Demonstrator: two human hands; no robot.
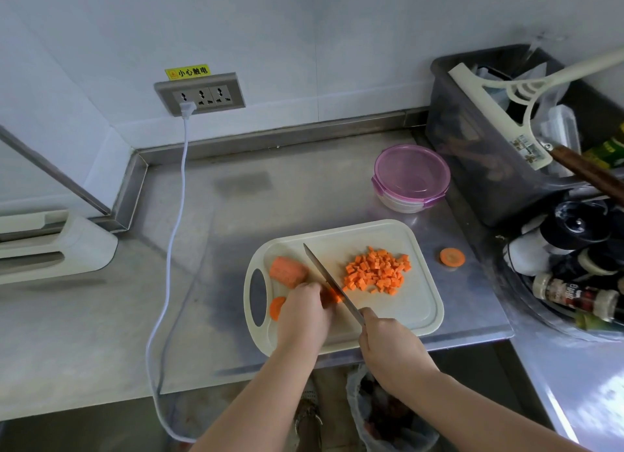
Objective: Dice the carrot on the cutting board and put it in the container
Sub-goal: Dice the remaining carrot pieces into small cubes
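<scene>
A cream cutting board (415, 309) lies near the counter's front edge. On it sit a thick carrot chunk (287, 271), a carrot slice (277, 308) by the handle hole, and a pile of carrot dice (376, 272). My left hand (304, 311) holds down carrot strips (332, 295) with curled fingers. My right hand (388, 343) grips the handle of a knife (329, 279), whose blade rests against the strips, tip pointing away. The round container (412, 178) with a purple lid stands behind the board.
A carrot end slice (452, 257) lies on the steel counter right of the board. A grey bin (499, 140) of utensils and a basket of spice bottles (574, 282) crowd the right. A white cable (175, 249) runs from the wall socket (201, 95) down the left.
</scene>
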